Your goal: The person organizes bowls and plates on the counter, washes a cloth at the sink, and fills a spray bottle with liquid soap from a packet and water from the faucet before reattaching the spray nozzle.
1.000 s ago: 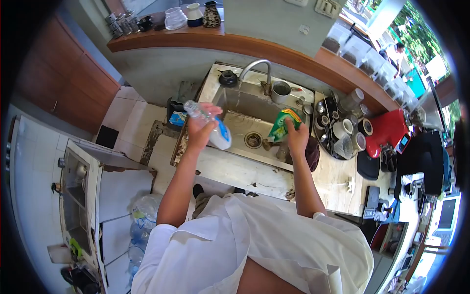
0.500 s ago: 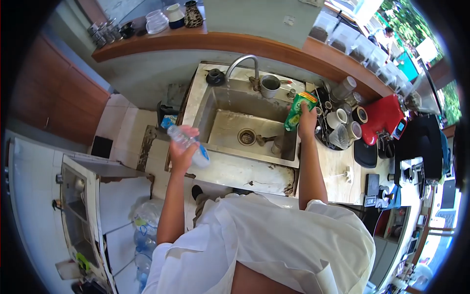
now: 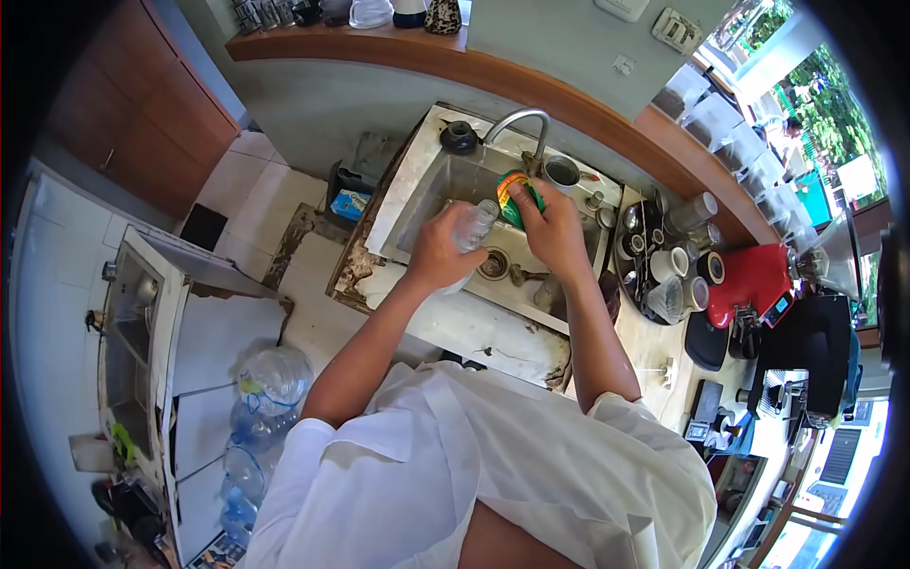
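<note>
Over the sink point(image 3: 517, 322), my left hand point(image 3: 440, 248) is closed around a clear plastic bottle point(image 3: 477, 224) whose neck points up and to the right. Close beside that neck, my right hand point(image 3: 547, 226) grips a green pouch point(image 3: 515, 201) with an orange-yellow end. The pouch's lettering cannot be read from here. A gap too small to judge separates pouch and bottle. Behind them arches the metal faucet point(image 3: 519, 116), with a metal cup point(image 3: 561, 173) at its base. The sink drain point(image 3: 493, 264) shows between my hands.
Cups and glasses crowd a dish rack point(image 3: 654, 284) right of the sink, before a red coffee machine point(image 3: 749, 283). A black round object point(image 3: 460, 137) sits at the sink's back-left corner. Large plastic bottles point(image 3: 256, 427) stand low on the left. Another person point(image 3: 789, 128) is far off outside.
My left hand has carried the bottle rightward from the sink's left edge to over the basin. The right hand has brought the pouch left, toward the bottle. The view has shifted.
</note>
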Motion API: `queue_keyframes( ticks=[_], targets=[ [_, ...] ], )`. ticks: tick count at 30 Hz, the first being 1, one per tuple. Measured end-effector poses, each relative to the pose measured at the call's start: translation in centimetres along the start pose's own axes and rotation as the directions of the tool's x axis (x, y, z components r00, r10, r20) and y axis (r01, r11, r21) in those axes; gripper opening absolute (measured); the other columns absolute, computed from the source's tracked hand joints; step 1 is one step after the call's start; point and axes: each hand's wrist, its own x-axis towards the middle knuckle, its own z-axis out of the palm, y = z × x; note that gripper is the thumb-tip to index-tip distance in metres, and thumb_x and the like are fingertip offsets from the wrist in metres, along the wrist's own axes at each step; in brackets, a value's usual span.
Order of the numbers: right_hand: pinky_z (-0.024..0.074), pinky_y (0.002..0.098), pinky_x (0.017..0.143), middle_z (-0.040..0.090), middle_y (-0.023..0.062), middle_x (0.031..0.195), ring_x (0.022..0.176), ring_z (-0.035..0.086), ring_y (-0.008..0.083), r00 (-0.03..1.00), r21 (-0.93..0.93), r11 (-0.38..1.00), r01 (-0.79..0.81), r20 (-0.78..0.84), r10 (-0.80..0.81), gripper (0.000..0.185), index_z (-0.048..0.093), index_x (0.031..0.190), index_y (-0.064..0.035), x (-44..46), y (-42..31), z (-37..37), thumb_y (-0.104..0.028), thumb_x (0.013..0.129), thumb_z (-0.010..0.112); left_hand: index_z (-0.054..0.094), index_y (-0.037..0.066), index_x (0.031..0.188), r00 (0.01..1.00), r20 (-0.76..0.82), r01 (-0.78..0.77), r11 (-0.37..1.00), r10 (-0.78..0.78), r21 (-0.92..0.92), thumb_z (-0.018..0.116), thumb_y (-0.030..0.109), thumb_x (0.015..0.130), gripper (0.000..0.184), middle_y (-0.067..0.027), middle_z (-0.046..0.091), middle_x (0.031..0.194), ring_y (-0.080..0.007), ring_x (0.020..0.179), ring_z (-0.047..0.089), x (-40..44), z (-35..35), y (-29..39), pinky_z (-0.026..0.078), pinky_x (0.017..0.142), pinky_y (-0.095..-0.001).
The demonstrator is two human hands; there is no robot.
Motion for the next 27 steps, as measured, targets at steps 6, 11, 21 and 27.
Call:
queue_keyframes(
  ticks=[6, 11, 21, 27],
  targets=[
    [0.0445, 0.0408, 0.06, 0.06, 0.0211, 0.07, 0.063, 0.052, 0.0334, 0.998, -0.106, 0.993, -0.048, 0.036, 0.052, 0.034, 0.066, 0.093, 0.0002, 0.0, -0.8, -0.6, -0.033, 0.098, 0.065, 0.059, 0.005, 0.118, 1.0, 0.011, -0.009, 1.0, 0.009, -0.006, 0.077, 0.015, 0.068, 0.054, -0.0167, 0.069, 0.101, -0.0329, 0.094, 0.069, 0.2, -0.2, 1.1, 0.053, 0.083, -0.0399],
    [0.0444, 0.0452, 0.06, 0.06, 0.0244, 0.07, 0.065, 0.056, 0.0444, 0.999, -0.12, 0.992, -0.035, 0.029, 0.039, 0.036, 0.065, 0.088, 0.0002, 0.1, -0.9, -0.6, -0.035, 0.096, 0.067, 0.058, 0.005, 0.112, 1.0, 0.005, -0.006, 1.0, 0.006, 0.019, 0.079, 0.015, 0.068, 0.05, -0.0166, 0.069, 0.1, -0.0345, 0.096, 0.068, 0.4, 0.0, 1.5, 0.054, 0.084, -0.0423],
    [0.0458, 0.0464, 0.058, 0.061, 0.0229, 0.069, 0.065, 0.059, 0.045, 0.999, -0.193, 0.981, -0.029, 0.015, 0.033, 0.037, 0.067, 0.086, -0.0028, 0.2, -1.1, -1.1, -0.04, 0.092, 0.071, 0.058, 0.005, 0.11, 0.999, 0.016, -0.033, 0.999, 0.032, 0.023, 0.078, 0.015, 0.068, 0.048, -0.016, 0.069, 0.099, -0.0338, 0.094, 0.068, 0.7, 0.4, 1.7, 0.054, 0.082, -0.0417],
    [0.0453, 0.0438, 0.058, 0.062, 0.0188, 0.067, 0.061, 0.057, 0.0382, 0.999, -0.259, 0.965, -0.031, 0.018, 0.037, 0.038, 0.068, 0.086, -0.0038, -0.1, -1.7, -1.6, -0.041, 0.089, 0.074, 0.057, 0.005, 0.11, 0.998, 0.01, -0.064, 0.998, 0.064, 0.016, 0.078, 0.015, 0.068, 0.047, -0.0147, 0.068, 0.096, -0.0334, 0.091, 0.068, 0.8, 0.8, 1.6, 0.054, 0.081, -0.0411]
  ],
)
